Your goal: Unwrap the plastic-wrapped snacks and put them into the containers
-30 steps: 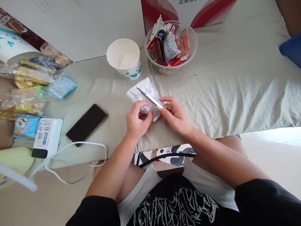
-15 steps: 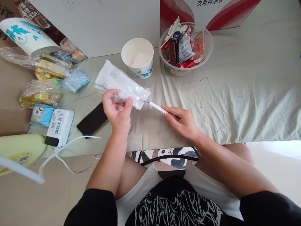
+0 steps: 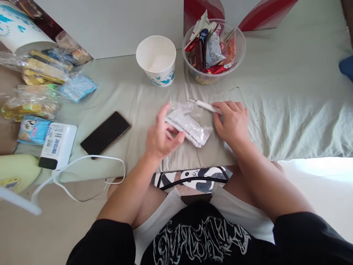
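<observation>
My left hand point(image 3: 164, 136) has its thumb and fingers about one end of a clear plastic packet point(image 3: 197, 130) with folded white contents. The packet is low over the grey-green cloth point(image 3: 154, 103), tilted down to the right; whether it touches the cloth I cannot tell. In my right hand point(image 3: 231, 119) is a slim white-handled tool point(image 3: 205, 105) with a thin metal tip, gripped between thumb and fingers. Its tip points left, just above the packet and apart from it. A white paper cup point(image 3: 162, 77) with blue leaf prints stands upright beyond my left hand.
Beyond my right hand stands a clear tub point(image 3: 242, 48) of wrapped snacks. A black phone point(image 3: 106, 132) lies left of my left hand. Farther left are a white device point(image 3: 64, 141) with a cable, bagged snacks point(image 3: 45, 70) and a tipped paper cup point(image 3: 22, 31). White boxes point(image 3: 124, 25) line the back.
The packet has moved right and been turned away from the tool. The tool's tip, then at the packet's edge, is now apart from it. My right hand has moved right and up.
</observation>
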### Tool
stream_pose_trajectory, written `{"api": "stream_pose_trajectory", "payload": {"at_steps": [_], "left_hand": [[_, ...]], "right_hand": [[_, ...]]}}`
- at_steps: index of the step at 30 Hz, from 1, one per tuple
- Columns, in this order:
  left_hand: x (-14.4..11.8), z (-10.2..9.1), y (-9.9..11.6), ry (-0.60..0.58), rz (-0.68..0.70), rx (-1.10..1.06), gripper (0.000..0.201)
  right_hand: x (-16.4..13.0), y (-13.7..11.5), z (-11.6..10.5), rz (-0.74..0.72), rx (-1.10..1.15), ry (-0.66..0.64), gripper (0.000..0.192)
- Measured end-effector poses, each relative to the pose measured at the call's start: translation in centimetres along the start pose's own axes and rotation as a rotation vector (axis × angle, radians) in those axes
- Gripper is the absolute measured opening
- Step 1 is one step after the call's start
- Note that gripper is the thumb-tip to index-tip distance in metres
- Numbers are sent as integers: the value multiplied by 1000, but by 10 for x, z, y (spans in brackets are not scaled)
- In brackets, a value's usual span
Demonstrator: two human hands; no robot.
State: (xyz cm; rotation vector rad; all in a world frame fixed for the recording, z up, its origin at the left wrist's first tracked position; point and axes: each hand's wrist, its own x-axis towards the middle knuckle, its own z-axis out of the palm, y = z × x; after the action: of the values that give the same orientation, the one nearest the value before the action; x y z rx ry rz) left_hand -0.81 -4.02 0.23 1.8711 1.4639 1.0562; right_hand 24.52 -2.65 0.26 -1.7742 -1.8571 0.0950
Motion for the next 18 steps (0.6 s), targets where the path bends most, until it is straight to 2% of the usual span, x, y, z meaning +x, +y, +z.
{"api": "stream_pose_trajectory", "payload": {"at_steps": [2,3,5,7,9,11,13,15,18], "left_hand": [[6,-12,-3,62,-26,57,79],[10,-17,-6,110,-29,91,74],[17,-23,-10,128,19,133,68],[22,-23,-10,58,95,140,61],[24,-18,-7,-15,124,133,41],[25,-14,-4,-9,56,109,17],[27,-11,-4,73,-83,33,7],[29,-12,-8,141,-231,-109,3],[31,-16,-17,135,-355,-286,19]], "right_hand": [[0,-2,-4,1,12,20,32],[0,-4,-7,-15,63,19,34],[-1,-9,-14,-116,243,-49,33],[-3,-14,-20,-283,419,-173,32],[-6,-17,-23,-426,467,-278,38],[-10,-18,-24,-495,421,-329,45],[-13,-16,-24,-505,377,-368,48],[-14,-13,-24,-487,358,-407,47],[-14,-7,-27,-415,326,-432,23]]}}
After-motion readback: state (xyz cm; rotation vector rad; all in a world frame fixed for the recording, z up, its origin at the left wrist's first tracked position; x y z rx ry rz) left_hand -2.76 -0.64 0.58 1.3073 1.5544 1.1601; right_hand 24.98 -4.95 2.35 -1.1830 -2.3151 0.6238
